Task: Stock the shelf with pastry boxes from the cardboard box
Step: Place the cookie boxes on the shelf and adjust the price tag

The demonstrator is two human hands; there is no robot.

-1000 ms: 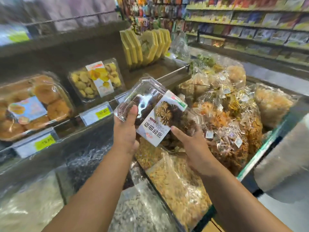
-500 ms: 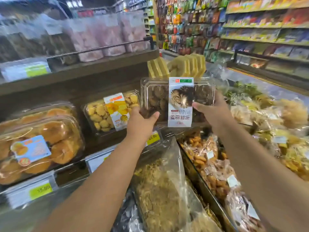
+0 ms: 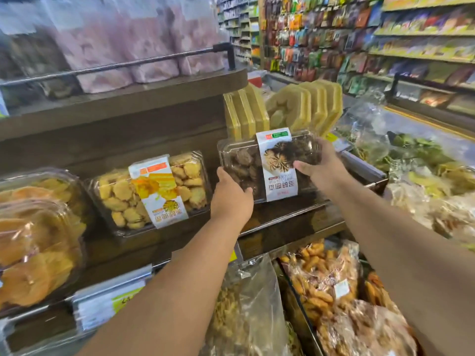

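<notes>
pastry box (image 3: 277,163) looked light, thin-walled, easily crushed; left hand (image 3: 231,199) and right hand (image 3: 321,167) gripped its stiffer ends, just right of the yellow cookie box (image 3: 154,191)

The clear pastry box (image 3: 305,185) in the left hand (image 3: 231,200) shows dark brown biscuits (image 3: 243,159) and a white label (image 3: 276,150). Left of that hand, the neighbouring box (image 3: 115,199) is yellow-filled, orange-labelled.

Clear bags of fried snacks (image 3: 323,276) at 5 o'clock. Yellow flat packs (image 3: 303,109) stand upright at 12. Pink bags (image 3: 144,44) sit behind a metal rail (image 3: 115,65) at 11. Packet-filled aisle racks (image 3: 424,34) at 2, blurred.
</notes>
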